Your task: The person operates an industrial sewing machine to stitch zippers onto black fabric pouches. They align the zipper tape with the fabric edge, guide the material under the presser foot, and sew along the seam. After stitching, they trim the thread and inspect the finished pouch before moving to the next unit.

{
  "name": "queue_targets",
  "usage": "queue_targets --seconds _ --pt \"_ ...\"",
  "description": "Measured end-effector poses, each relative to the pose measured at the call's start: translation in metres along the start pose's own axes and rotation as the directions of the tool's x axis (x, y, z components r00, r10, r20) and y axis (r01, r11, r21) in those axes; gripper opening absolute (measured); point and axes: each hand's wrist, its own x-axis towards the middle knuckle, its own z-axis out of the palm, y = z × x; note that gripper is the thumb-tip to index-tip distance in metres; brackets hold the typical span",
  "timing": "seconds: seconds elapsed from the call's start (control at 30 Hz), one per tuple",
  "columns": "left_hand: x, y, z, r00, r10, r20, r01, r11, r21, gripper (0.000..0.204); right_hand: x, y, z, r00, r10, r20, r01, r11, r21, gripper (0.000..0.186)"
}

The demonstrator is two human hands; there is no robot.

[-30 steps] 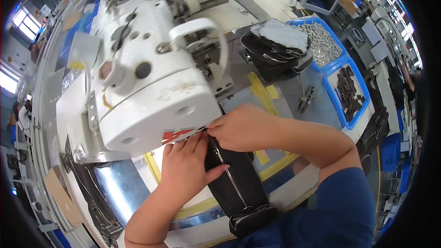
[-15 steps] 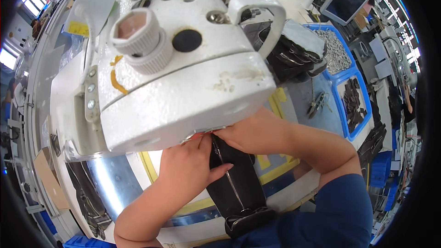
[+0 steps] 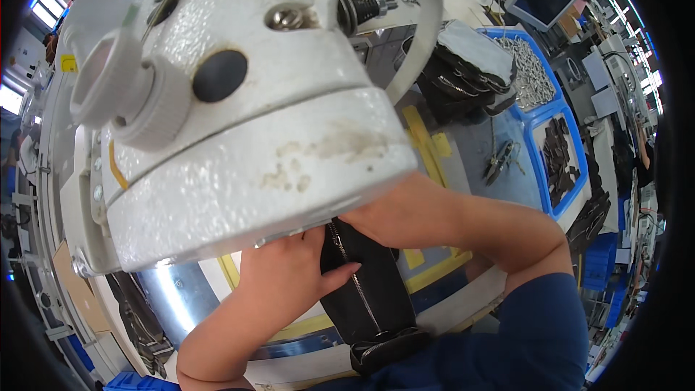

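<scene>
A black fabric piece (image 3: 373, 282) with a metal zipper (image 3: 355, 269) down its middle lies lengthwise toward me, its near end a bulkier zippered part (image 3: 387, 349). Its far end goes out of sight beneath a white sewing machine head (image 3: 268, 181). My left hand (image 3: 282, 271) rests at the left edge of the piece, the thumb stretched out apart over the fabric beside the zipper; the other fingertips are partly hidden by the machine. At the right edge, my right hand (image 3: 398, 211) touches the fabric, its fingertips hidden under the machine head.
To the right stand blue trays, one with metal zipper pulls (image 3: 532, 76), one with dark strips (image 3: 557, 163). Thread snips (image 3: 498, 163) lie beside them. Black zippered pieces (image 3: 463, 76) are piled behind the machine. Dark fabric (image 3: 141, 318) lies at the left; yellow tape (image 3: 427, 145) marks the table.
The machine head appears larger and further left in the view. My left hand and the black piece sit slightly further left and lower; my right hand is nearly unchanged.
</scene>
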Motion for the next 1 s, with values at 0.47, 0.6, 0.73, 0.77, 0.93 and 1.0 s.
queue_targets --seconds 0.47,0.6,0.73,0.77,0.93,1.0 --pt "-0.004 0.000 -0.002 1.000 -0.011 0.012 0.011 1.000 -0.017 0.087 0.002 -0.007 -0.010 0.996 0.026 0.082 -0.028 0.999 0.017 0.036" --pt "0.000 0.005 0.001 0.997 0.054 -0.053 -0.053 0.998 0.029 0.091 -0.005 -0.004 -0.012 0.990 0.070 0.122 -0.076 0.996 0.046 0.036" --pt "0.002 0.007 0.015 0.984 0.162 -0.081 -0.158 0.986 0.052 0.095 -0.025 0.003 -0.024 0.991 0.087 0.105 -0.099 0.989 0.111 0.035" --pt "0.004 0.009 0.018 0.978 0.189 -0.091 -0.185 0.981 0.054 0.095 -0.033 0.006 -0.023 0.991 0.093 0.096 -0.104 0.988 0.116 0.034" --pt "0.004 0.007 0.029 0.962 0.229 -0.149 -0.213 0.970 0.117 0.090 -0.081 0.028 -0.048 0.975 0.042 -0.220 -0.045 0.999 -0.010 0.031" --pt "0.005 0.007 0.033 0.958 0.233 -0.167 -0.216 0.970 0.113 0.088 -0.109 0.057 -0.080 0.900 0.189 -0.392 -0.208 0.978 -0.007 0.025"
